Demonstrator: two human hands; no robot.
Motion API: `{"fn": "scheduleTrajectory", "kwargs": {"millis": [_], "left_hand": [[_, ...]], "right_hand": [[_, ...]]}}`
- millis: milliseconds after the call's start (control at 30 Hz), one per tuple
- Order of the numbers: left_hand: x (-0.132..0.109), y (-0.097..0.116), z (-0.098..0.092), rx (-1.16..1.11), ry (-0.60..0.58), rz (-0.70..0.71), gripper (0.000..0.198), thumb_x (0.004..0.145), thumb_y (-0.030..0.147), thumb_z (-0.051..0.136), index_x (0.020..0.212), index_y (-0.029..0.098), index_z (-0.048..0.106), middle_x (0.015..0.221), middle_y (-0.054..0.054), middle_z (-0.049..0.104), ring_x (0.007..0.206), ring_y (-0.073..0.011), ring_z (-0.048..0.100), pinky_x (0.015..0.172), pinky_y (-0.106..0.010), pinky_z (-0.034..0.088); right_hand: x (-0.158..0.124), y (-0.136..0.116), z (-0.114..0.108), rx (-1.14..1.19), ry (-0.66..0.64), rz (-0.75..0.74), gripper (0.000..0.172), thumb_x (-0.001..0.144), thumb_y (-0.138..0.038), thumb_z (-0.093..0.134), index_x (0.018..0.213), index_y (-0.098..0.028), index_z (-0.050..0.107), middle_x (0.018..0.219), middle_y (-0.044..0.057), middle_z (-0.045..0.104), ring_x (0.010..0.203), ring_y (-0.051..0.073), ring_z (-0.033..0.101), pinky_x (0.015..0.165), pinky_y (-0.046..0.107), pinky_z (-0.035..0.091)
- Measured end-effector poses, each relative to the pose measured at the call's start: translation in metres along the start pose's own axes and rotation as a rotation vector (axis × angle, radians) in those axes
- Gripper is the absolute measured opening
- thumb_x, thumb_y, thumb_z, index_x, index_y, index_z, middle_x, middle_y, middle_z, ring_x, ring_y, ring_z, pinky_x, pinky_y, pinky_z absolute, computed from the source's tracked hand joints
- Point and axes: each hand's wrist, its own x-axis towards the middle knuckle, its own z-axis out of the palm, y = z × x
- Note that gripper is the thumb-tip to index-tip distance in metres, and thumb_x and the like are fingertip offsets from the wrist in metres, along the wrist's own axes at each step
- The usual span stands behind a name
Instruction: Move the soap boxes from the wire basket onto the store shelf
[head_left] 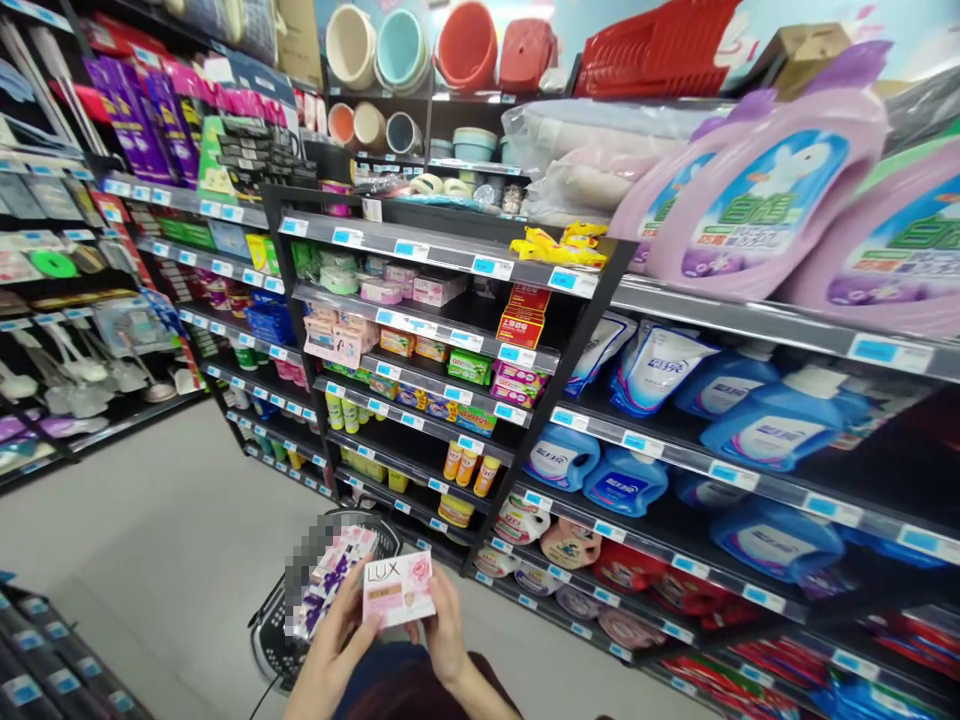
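Observation:
A white and pink LUX soap box (397, 592) is held in front of me, its printed face turned up toward the camera. My left hand (351, 618) grips its left side, thumb over the lower front corner. On the right edge, my right hand (448, 622) closes around the box. Just behind my left hand, a black shopping basket (264, 640) is on the floor with a purple and white printed package (334, 580) in it; part of that is blurred out. Similar pink boxes (437, 290) sit on the soap shelf ahead.
Shelves of boxed soap (470, 367) stand ahead, with yellow packets (559, 245) on top. To the right are blue detergent bottles (776, 425) and large purple jugs (772, 180). Ladles and utensils (75, 365) hang at left. Grey floor (187, 540) runs between the shelves.

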Motion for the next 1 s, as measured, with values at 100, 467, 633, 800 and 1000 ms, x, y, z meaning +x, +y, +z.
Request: {"fn": "scheduleTrajectory", "kwargs": {"millis": [100, 467, 633, 800, 1000], "left_hand": [[-0.002, 0.0, -0.003, -0.018, -0.008, 0.012, 0.089, 0.079, 0.067, 0.066, 0.154, 0.027, 0.04, 0.143, -0.012, 0.061, 0.133, -0.0362, 0.057, 0.106, -0.044, 0.051], [0.0, 0.008, -0.009, -0.024, -0.275, 0.002, 0.074, 0.092, 0.047, 0.066, 0.154, 0.023, 0.034, 0.144, -0.014, 0.06, 0.129, -0.0298, 0.06, 0.11, -0.041, 0.046], [-0.004, 0.005, -0.008, 0.045, -0.269, 0.026, 0.07, 0.095, 0.044, 0.063, 0.154, 0.021, 0.034, 0.14, -0.015, 0.062, 0.121, -0.0279, 0.063, 0.106, -0.041, 0.048], [-0.005, 0.001, -0.007, 0.064, -0.282, 0.041, 0.069, 0.096, 0.043, 0.061, 0.155, 0.021, 0.032, 0.139, -0.015, 0.063, 0.122, -0.028, 0.062, 0.105, -0.042, 0.049], [-0.005, 0.0, -0.003, 0.074, -0.298, 0.032, 0.07, 0.096, 0.043, 0.061, 0.155, 0.019, 0.031, 0.138, -0.015, 0.064, 0.119, -0.0267, 0.065, 0.105, -0.041, 0.049]], "right_hand": [[-0.001, 0.0, 0.0, -0.013, -0.002, 0.007, 0.043, 0.087, -0.065, 0.061, 0.093, -0.022, 0.064, 0.064, -0.001, 0.059, 0.043, 0.012, 0.043, 0.039, 0.025, 0.034], [-0.008, -0.01, -0.017, -0.17, 0.048, 0.062, 0.047, 0.086, -0.064, 0.055, 0.095, -0.019, 0.065, 0.064, 0.0, 0.058, 0.045, 0.014, 0.045, 0.042, 0.027, 0.037], [-0.011, -0.003, -0.025, -0.152, 0.054, 0.043, 0.043, 0.087, -0.061, 0.058, 0.093, -0.018, 0.062, 0.066, -0.002, 0.059, 0.044, 0.009, 0.042, 0.04, 0.022, 0.033], [-0.014, 0.001, -0.031, -0.1, 0.039, 0.024, 0.037, 0.09, -0.054, 0.059, 0.093, -0.018, 0.064, 0.065, -0.002, 0.059, 0.043, 0.008, 0.042, 0.039, 0.021, 0.034], [-0.016, 0.003, -0.036, -0.092, 0.049, 0.017, 0.035, 0.091, -0.052, 0.059, 0.095, -0.018, 0.065, 0.067, -0.001, 0.06, 0.045, 0.01, 0.045, 0.038, 0.021, 0.035]]}}
